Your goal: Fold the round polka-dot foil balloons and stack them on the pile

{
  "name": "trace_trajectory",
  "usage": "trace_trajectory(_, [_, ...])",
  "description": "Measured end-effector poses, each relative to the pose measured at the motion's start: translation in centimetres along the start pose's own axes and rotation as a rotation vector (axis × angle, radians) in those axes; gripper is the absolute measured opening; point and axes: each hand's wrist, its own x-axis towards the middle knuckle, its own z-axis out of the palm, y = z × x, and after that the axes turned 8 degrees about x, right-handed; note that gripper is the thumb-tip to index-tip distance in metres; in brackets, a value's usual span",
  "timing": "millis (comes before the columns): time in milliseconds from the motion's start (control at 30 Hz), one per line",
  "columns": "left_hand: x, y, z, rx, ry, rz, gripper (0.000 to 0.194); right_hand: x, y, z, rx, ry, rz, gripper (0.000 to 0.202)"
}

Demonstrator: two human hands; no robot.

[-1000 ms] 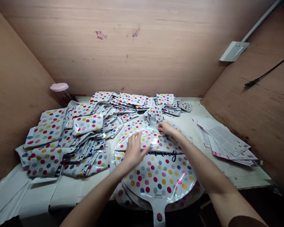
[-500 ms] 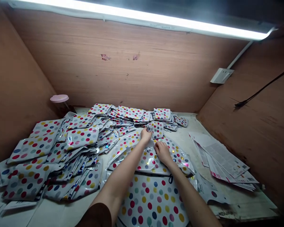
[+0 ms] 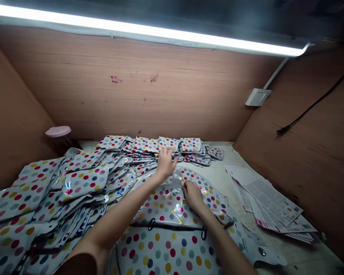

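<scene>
My left hand (image 3: 165,164) is over the front of a row of small folded polka-dot pouches (image 3: 190,145), fingers stretched forward and apart, with nothing visible in it. Just before its fingertips lies one folded pouch (image 3: 168,143). My right hand (image 3: 193,194) has its fingers curled on the clear plastic bag (image 3: 176,183) in front of me. Inside that bag is a large polka-dot sheet (image 3: 166,204) with a rounded far end. Nearer me spreads another polka-dot piece (image 3: 166,248) with a dark edge and small dark loops (image 3: 151,224).
A heap of polka-dot pouches (image 3: 86,181) covers the left side. Printed sheets (image 3: 271,194) lie at the right. A pink-lidded jar (image 3: 58,131) stands back left. Wooden panels enclose the table, with a socket (image 3: 258,97), a hanging cable (image 3: 312,110) and a tube light (image 3: 149,30).
My left hand has moved left and away from the small folded pouch it held, which now lies in the back row. My right hand stays on the plastic bag. The view has shifted slightly.
</scene>
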Motion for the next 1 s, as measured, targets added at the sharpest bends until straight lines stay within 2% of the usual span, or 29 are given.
trace_trajectory(33, [-3.1,0.6,0.1,0.064,-0.143,0.142,0.027,0.8,0.0,-0.5,-0.01,-0.036,0.011,0.015])
trace_trajectory(67, [-6.2,1.0,0.1,0.13,-0.295,0.223,0.027,1.7,0.0,-1.0,-0.021,-0.071,0.023,0.013])
trace_trajectory(133, [-11.7,1.1,0.0,0.254,-0.506,0.235,0.04,3.5,-0.4,-2.2,-0.05,-0.116,0.047,0.013])
trace_trajectory(167, [-13.6,0.9,-0.1,0.297,-0.584,0.214,0.052,4.0,-0.9,-2.8,-0.069,-0.117,0.055,0.014])
trace_trajectory(233, [-15.9,0.2,-0.1,0.344,-0.693,0.158,0.079,3.8,-2.1,-3.7,-0.109,-0.079,0.055,0.023])
trace_trajectory(267, [-16.3,-0.2,0.0,0.35,-0.728,0.139,0.086,3.0,-2.7,-3.9,-0.125,-0.051,0.03,0.028])
trace_trajectory(333, [-16.4,-0.8,0.2,0.341,-0.75,0.115,0.089,0.1,-3.0,-3.9,-0.124,-0.05,-0.12,0.037])
trace_trajectory(400, [-16.1,-1.2,0.4,0.325,-0.725,0.119,0.088,-3.7,-1.8,-3.6,-0.081,-0.149,-0.345,0.046])
trace_trajectory(433, [-16.0,-1.4,0.3,0.322,-0.709,0.122,0.088,-5.6,-0.5,-3.4,-0.059,-0.217,-0.406,0.055])
trace_trajectory(500, [-16.0,-2.1,-0.2,0.327,-0.698,0.119,0.089,-8.6,3.0,-3.3,-0.059,-0.261,-0.33,0.065])
trace_trajectory(567, [-16.2,-3.2,-1.1,0.342,-0.703,0.097,0.091,-10.4,6.5,-3.7,-0.084,-0.23,-0.184,0.066])
trace_trajectory(667, [-16.5,-5.0,-2.5,0.382,-0.691,0.059,0.091,-11.1,9.4,-4.8,-0.114,-0.152,-0.101,0.066])
trace_trajectory(733, [-16.6,-5.8,-3.3,0.393,-0.681,0.068,0.092,-10.8,9.5,-5.3,-0.107,-0.137,-0.195,0.063])
trace_trajectory(833, [-16.3,-6.5,-4.8,0.358,-0.679,0.141,0.085,-9.8,8.7,-6.0,-0.048,-0.207,-0.35,0.052])
trace_trajectory(900, [-15.8,-7.4,-6.0,0.303,-0.682,0.197,0.077,-8.9,8.8,-6.5,0.012,-0.267,-0.36,0.05])
trace_trajectory(1000, [-14.9,-9.7,-8.0,0.17,-0.719,0.214,0.073,-7.7,10.1,-7.4,0.173,-0.285,-0.338,0.044])
